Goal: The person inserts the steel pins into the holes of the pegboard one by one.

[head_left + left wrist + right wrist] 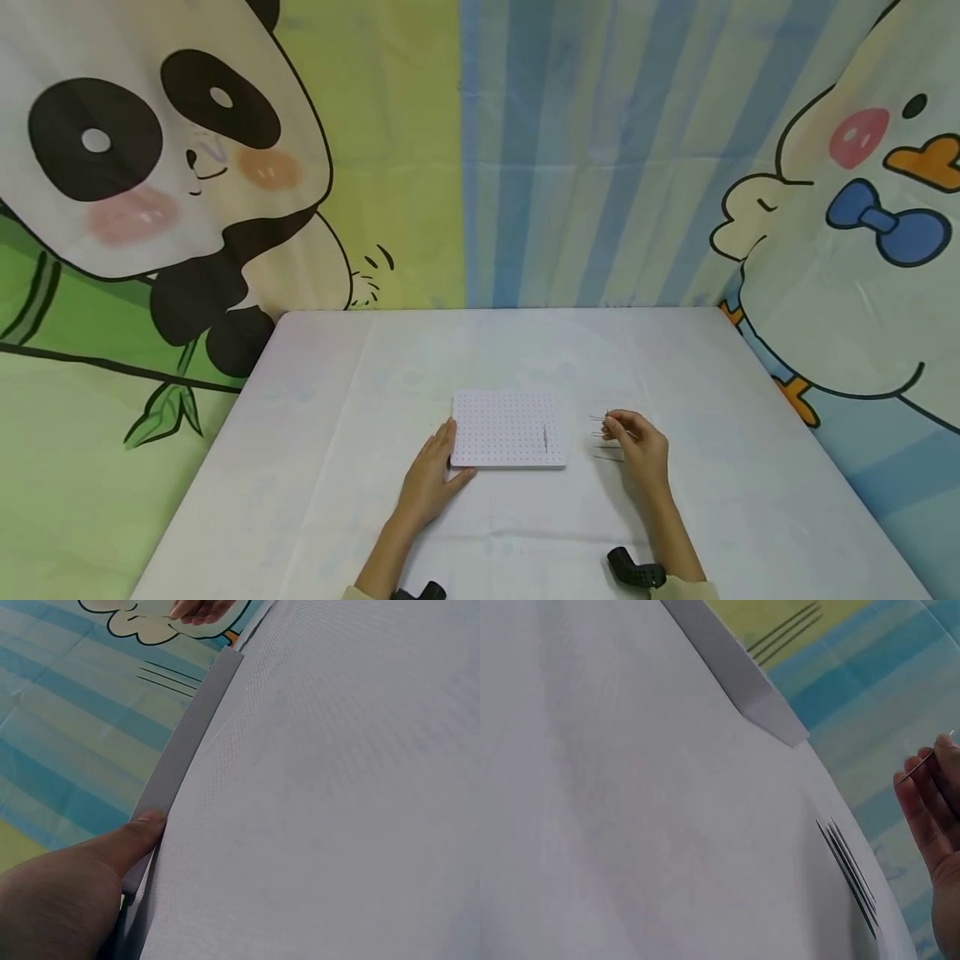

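A white pegboard (498,427) with rows of small holes lies flat on the table. My left hand (427,479) rests at its near left corner, straight fingers along the left side and thumb against the front edge. In the left wrist view that thumb (146,823) presses the board's side (187,742). Three thin metal pins (787,634) stand upright in the board near its right side. To the right of the board, my right hand (639,446) pinches another thin metal pin (916,766) between thumb and fingertips, raised above several loose pins (847,874) lying side by side.
A white cloth covers the table (360,375). Behind it hangs a printed backdrop (570,167) with a panda and a white cartoon bird. Black wrist mounts (636,569) sit on both forearms.
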Available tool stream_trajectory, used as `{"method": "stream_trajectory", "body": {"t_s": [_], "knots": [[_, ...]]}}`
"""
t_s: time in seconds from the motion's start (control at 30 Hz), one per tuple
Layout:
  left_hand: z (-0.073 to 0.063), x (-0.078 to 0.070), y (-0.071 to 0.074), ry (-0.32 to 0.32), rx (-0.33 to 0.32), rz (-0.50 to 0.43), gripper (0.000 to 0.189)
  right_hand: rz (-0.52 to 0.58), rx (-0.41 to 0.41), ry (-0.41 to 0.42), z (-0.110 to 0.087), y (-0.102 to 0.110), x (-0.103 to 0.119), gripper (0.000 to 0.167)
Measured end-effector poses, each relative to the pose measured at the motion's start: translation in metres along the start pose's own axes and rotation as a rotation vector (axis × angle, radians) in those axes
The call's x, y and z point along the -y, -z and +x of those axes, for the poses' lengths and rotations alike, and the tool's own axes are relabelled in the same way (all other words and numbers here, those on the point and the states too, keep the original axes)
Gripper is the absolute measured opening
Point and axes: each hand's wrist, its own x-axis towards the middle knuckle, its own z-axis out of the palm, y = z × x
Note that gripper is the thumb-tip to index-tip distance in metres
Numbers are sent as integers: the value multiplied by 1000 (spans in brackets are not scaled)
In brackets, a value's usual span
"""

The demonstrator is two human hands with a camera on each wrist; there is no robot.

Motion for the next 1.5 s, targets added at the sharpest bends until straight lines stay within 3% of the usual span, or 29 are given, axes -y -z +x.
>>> {"method": "stream_trajectory", "body": {"t_s": [0.1,0.23,0.5,0.87,1.17,1.5], "knots": [[0,0,-1,-12,0,3,84,89,10,5,4,-16,0,12],[0,0,-2,-19,-1,1,84,124,49,21,5,-39,1,12],[-1,-2,-3,-16,-1,0,84,10,167,88,2,-66,-2,13],[0,-2,-1,5,8,11,85,-80,213,84,2,-72,-2,17],[-1,-1,0,5,6,11,84,-91,239,130,2,-73,25,16],[0,0,0,-6,-4,15,85,-114,255,134,3,-72,25,10]]}}
